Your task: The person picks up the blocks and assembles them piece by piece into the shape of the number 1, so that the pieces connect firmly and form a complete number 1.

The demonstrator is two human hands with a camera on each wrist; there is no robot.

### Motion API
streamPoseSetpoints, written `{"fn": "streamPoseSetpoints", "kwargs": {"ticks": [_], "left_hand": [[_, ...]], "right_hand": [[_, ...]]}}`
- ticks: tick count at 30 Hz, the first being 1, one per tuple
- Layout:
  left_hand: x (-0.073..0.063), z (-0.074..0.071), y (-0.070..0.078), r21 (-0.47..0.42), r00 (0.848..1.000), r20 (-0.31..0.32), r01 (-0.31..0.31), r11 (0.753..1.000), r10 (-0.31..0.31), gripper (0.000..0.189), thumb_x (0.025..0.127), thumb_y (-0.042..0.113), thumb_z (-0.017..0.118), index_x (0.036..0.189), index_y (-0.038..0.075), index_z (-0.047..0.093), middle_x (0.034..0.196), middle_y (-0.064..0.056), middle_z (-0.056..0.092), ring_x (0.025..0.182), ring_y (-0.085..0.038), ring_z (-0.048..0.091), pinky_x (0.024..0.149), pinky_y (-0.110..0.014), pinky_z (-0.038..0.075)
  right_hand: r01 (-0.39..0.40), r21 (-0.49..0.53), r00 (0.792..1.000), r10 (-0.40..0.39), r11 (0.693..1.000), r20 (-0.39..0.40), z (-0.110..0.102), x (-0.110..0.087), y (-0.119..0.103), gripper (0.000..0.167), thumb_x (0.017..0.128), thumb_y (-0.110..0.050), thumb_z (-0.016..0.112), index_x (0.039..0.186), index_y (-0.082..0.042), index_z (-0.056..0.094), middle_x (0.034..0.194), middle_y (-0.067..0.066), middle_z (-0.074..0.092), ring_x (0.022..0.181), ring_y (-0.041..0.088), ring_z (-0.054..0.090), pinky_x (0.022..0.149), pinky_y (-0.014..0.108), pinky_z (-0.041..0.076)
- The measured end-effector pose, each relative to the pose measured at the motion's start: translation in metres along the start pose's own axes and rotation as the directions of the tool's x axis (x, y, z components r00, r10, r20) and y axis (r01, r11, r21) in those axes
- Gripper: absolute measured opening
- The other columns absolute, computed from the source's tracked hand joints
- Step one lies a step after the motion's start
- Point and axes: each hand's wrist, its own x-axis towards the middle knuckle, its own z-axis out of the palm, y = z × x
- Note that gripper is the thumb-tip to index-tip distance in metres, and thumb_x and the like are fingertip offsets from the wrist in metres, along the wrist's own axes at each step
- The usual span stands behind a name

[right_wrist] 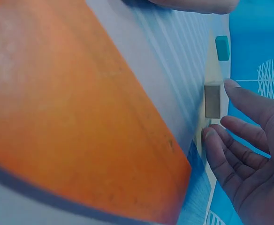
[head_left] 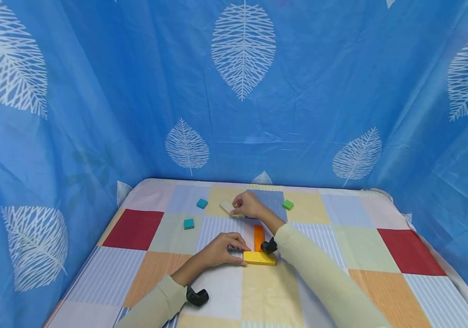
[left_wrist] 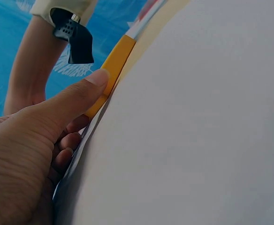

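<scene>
My left hand [head_left: 221, 249] pinches the left end of a yellow block [head_left: 259, 258] lying on the cloth, with the thumb [left_wrist: 97, 77] along its near side. An orange block [head_left: 259, 234] extends away from the yellow one, its near end at the yellow block's back edge. Farther back, my right hand [head_left: 249, 205] reaches over to a small beige block [head_left: 226, 207]. In the right wrist view the thumb and fingers are spread around the beige block [right_wrist: 212, 101], with gaps showing beside it. The orange block [right_wrist: 95, 117] fills much of that view.
Two teal blocks [head_left: 188, 223] lie to the left of the beige one. A green block [head_left: 287, 204] sits at the back right. The patchwork cloth [head_left: 324, 278] covers the table, and blue leaf-patterned curtains [head_left: 291, 114] hang behind and at both sides.
</scene>
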Motion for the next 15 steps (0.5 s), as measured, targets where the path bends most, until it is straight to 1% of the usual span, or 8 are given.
{"fn": "streamPoseSetpoints", "kwargs": {"ticks": [8, 12, 15], "left_hand": [[0.0003, 0.0016, -0.0030, -0.009, 1.000, -0.001, 0.015, 1.000, -0.015, 0.033, 0.079, 0.022, 0.089, 0.110, 0.016, 0.080, 0.102, 0.008, 0.070, 0.097, -0.010, 0.062, 0.089, -0.027, 0.052], [0.0005, 0.0014, -0.0030, -0.001, 1.000, -0.001, 0.010, 1.000, -0.010, 0.034, 0.078, 0.023, 0.089, 0.111, 0.016, 0.080, 0.102, 0.008, 0.070, 0.098, -0.010, 0.063, 0.089, -0.027, 0.052], [0.0001, 0.0005, -0.0023, 0.012, 1.000, 0.006, 0.018, 1.000, -0.018, 0.035, 0.079, 0.024, 0.089, 0.111, 0.016, 0.080, 0.103, 0.010, 0.070, 0.098, -0.008, 0.062, 0.090, -0.027, 0.051]], "right_hand": [[-0.078, -0.003, 0.997, 0.078, 0.997, 0.012, 0.0032, 0.0038, -0.0028, 0.026, 0.082, -0.018, 0.086, 0.101, -0.002, 0.077, 0.085, 0.005, 0.069, 0.074, 0.016, 0.057, 0.065, 0.025, 0.051], [-0.098, -0.002, 0.995, 0.098, 0.995, 0.010, 0.0033, 0.0052, -0.0048, 0.022, 0.082, -0.017, 0.086, 0.095, -0.002, 0.077, 0.080, 0.003, 0.067, 0.071, 0.015, 0.055, 0.062, 0.024, 0.048], [-0.107, -0.004, 0.994, 0.107, 0.994, 0.007, 0.0045, 0.0070, -0.0057, 0.020, 0.082, -0.017, 0.086, 0.091, -0.002, 0.077, 0.078, 0.003, 0.067, 0.069, 0.015, 0.055, 0.061, 0.023, 0.046]]}}
